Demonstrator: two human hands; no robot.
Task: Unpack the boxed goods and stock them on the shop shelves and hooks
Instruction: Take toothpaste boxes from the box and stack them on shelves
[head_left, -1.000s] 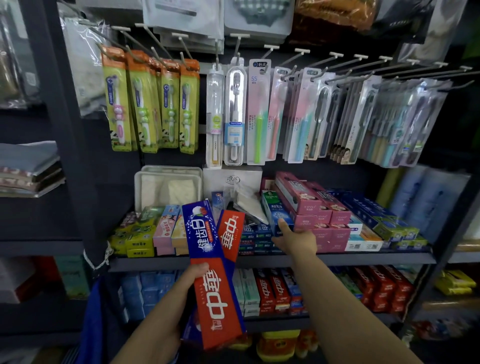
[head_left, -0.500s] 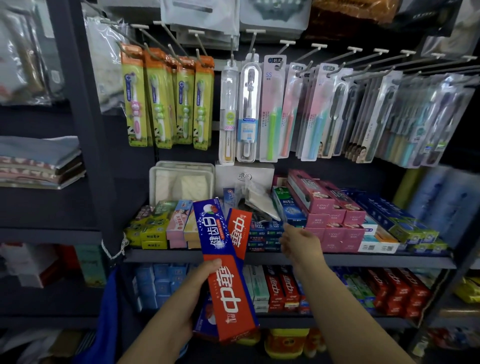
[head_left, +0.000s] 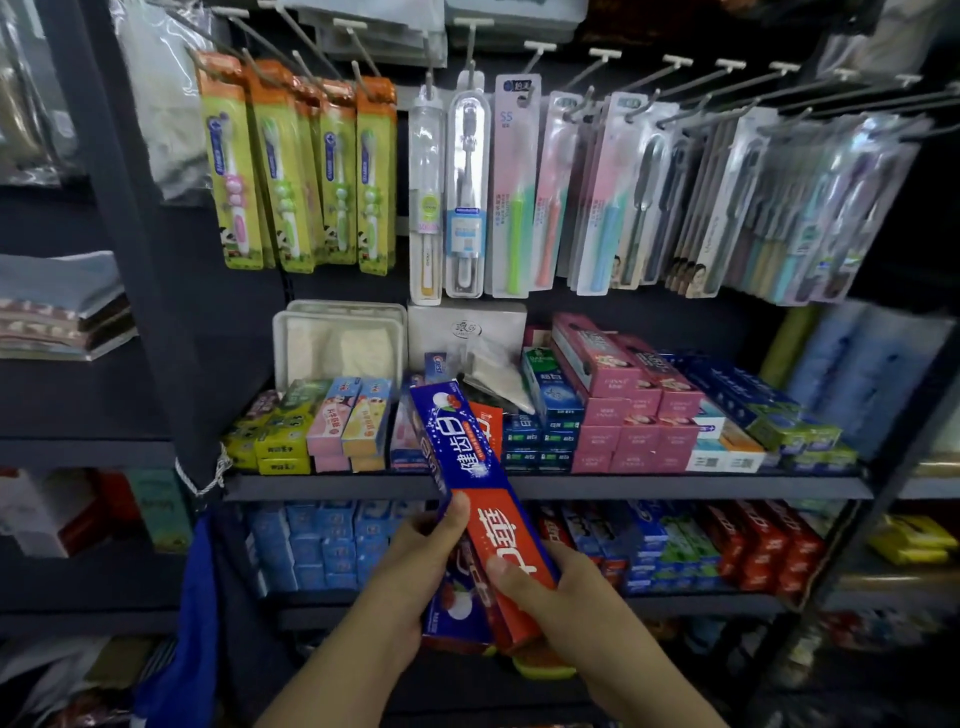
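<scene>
I hold a stack of long red-and-blue toothpaste boxes (head_left: 470, 467) upright in front of the middle shelf (head_left: 675, 487). My left hand (head_left: 415, 566) grips the stack from the left, thumb on the front box. My right hand (head_left: 550, 587) grips the red lower end of the front box, thumb on its face. Behind the stack, rows of toothpaste boxes (head_left: 639, 421) fill the shelf. Packed toothbrushes (head_left: 467, 192) hang from hooks above.
A white tray (head_left: 337, 338) and a white carton (head_left: 467, 327) stand at the shelf's back. More toothpaste boxes (head_left: 753, 545) fill the lower shelf. A dark upright post (head_left: 140, 234) borders the left, with folded cloths (head_left: 57, 306) beyond it. A blue bag (head_left: 182, 623) hangs low left.
My right hand has drawn back from the boxes on the middle shelf and taken hold of the front box's red end. The stack sits lower and closer to me.
</scene>
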